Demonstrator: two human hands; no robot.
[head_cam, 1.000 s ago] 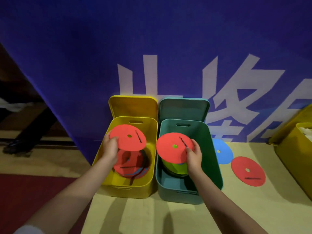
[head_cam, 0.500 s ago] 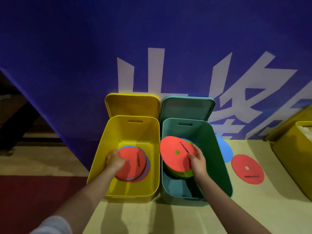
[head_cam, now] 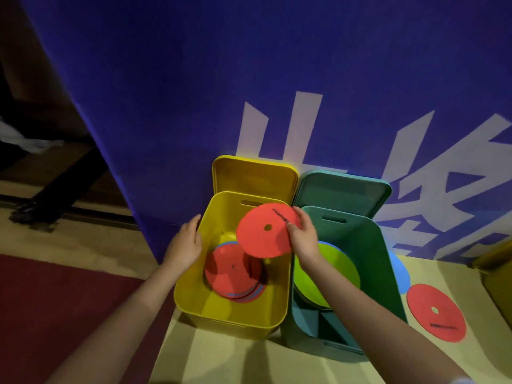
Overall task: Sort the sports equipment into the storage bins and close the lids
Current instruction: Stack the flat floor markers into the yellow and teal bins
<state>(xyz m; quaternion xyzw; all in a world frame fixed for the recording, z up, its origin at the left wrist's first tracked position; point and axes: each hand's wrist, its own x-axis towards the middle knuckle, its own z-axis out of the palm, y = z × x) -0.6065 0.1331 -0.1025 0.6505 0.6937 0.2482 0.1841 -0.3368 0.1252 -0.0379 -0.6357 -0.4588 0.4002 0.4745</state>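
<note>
A yellow bin (head_cam: 191, 297) and a green bin (head_cam: 383, 261) stand side by side, their lids leaning open against the blue banner behind. My right hand (head_cam: 303, 239) pinches a red flat disc (head_cam: 264, 231) by its edge, tilted above the yellow bin. A stack of red and blue discs (head_cam: 232, 273) lies in the yellow bin's bottom. My left hand (head_cam: 184, 245) rests with straight fingers on the yellow bin's left rim and holds nothing. A lime-green disc (head_cam: 332, 270) lies on top inside the green bin.
On the tan floor to the right of the green bin lie a red disc (head_cam: 436, 313) and a blue disc (head_cam: 400, 273), partly hidden by the bin. Another yellow bin (head_cam: 496, 273) shows at the right edge. A dark red mat (head_cam: 55, 300) covers the floor at left.
My left hand let go of its red disc in the yellow bin and moved to the bin's left rim. My right hand carried its red disc from the green bin over the yellow bin.
</note>
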